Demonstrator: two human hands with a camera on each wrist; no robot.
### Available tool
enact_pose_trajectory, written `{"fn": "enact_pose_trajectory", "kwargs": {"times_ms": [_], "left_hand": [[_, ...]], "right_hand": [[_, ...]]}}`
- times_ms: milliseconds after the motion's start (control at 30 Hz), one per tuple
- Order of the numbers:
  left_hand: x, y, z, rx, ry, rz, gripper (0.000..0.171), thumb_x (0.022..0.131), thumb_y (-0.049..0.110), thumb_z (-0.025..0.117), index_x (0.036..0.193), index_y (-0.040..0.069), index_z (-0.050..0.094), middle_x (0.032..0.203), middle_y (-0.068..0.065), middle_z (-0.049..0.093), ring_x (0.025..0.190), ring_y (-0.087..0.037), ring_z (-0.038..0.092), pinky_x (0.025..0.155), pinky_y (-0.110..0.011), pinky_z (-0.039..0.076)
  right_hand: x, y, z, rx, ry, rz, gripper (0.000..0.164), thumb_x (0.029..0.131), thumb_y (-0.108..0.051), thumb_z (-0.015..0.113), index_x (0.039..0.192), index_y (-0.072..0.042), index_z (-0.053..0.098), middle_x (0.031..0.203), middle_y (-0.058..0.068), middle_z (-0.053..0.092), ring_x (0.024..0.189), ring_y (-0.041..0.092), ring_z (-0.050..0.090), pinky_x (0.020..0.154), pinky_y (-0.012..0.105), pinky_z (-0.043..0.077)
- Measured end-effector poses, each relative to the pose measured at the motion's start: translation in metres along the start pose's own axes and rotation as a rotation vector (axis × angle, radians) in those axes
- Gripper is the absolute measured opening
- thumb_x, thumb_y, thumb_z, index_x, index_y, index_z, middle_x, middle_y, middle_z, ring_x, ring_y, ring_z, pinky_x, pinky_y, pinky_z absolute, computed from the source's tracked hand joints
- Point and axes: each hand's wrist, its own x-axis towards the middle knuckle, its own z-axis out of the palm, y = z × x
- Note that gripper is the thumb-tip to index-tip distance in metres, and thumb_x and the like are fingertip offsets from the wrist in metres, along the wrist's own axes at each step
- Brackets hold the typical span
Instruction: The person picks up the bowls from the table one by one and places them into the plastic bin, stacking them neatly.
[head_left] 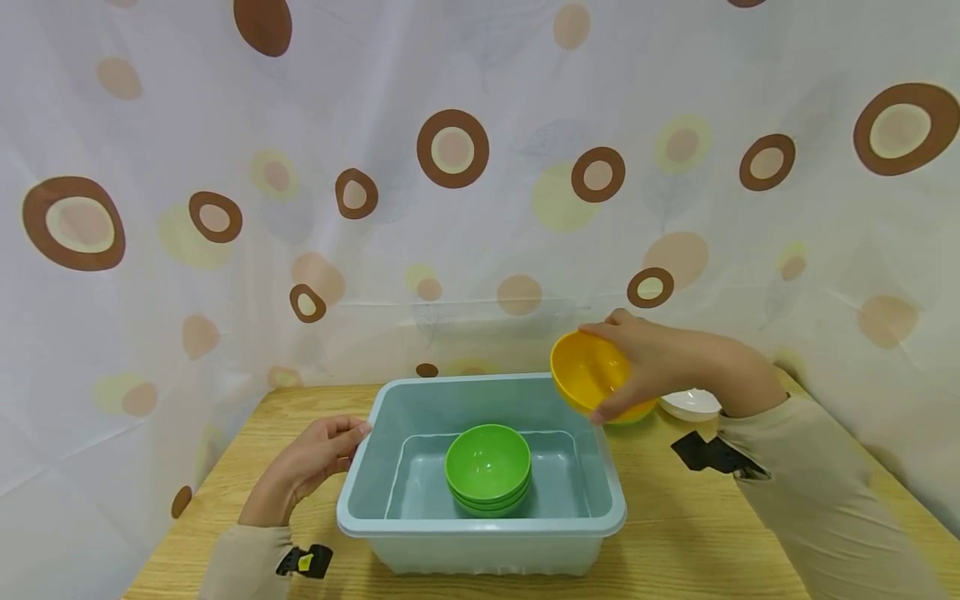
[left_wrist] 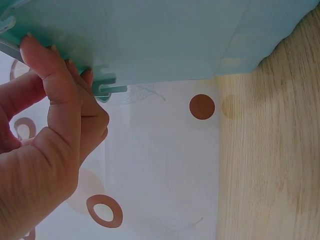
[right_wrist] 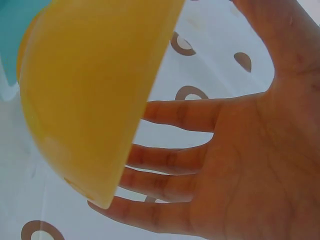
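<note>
A pale blue plastic basin (head_left: 480,527) stands on the table, with a stack of green bowls (head_left: 487,463) inside it. My left hand (head_left: 318,454) grips the basin's left rim; in the left wrist view its bent fingers (left_wrist: 65,95) meet the basin's side (left_wrist: 165,40). Over the basin's back right corner, my right hand (head_left: 652,358) holds a tilted yellow bowl (head_left: 588,375) by its rim, the opening facing the left hand's side. The right wrist view shows the bowl's smooth outer wall (right_wrist: 90,100) close up, with the fingers (right_wrist: 175,160) reaching to its far edge.
A white bowl (head_left: 692,405) sits on the wooden table (head_left: 675,533) right of the basin, partly behind the right wrist. Some green (head_left: 633,419) shows beneath the yellow bowl. A patterned curtain (head_left: 480,250) hangs behind the table and along both sides.
</note>
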Motion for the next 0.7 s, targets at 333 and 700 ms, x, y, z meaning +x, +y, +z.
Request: {"fn": "enact_pose_trajectory", "kwargs": {"times_ms": [333,700], "left_hand": [[0.000,0.000,0.000,-0.003,-0.008,0.008,0.034,0.101,0.025,0.052,0.109,-0.007,0.057,0.089,-0.004,0.060,0.077,-0.014,0.059,0.073,-0.030,0.053],[-0.001,0.001,0.000,-0.002,0.005,-0.006,0.037,0.101,0.026,0.053,0.112,-0.009,0.056,0.090,-0.005,0.060,0.078,-0.015,0.059,0.073,-0.030,0.053]], "right_hand": [[0.013,-0.018,0.001,0.007,-0.033,-0.017,0.103,0.067,-0.048,0.083,0.145,0.000,0.034,0.124,0.020,0.042,0.098,0.028,0.050,0.079,0.036,0.048],[0.031,-0.031,0.007,-0.004,-0.068,-0.044,0.100,0.067,-0.046,0.082,0.144,-0.001,0.037,0.120,0.018,0.044,0.100,0.029,0.050,0.081,0.036,0.047]]}}
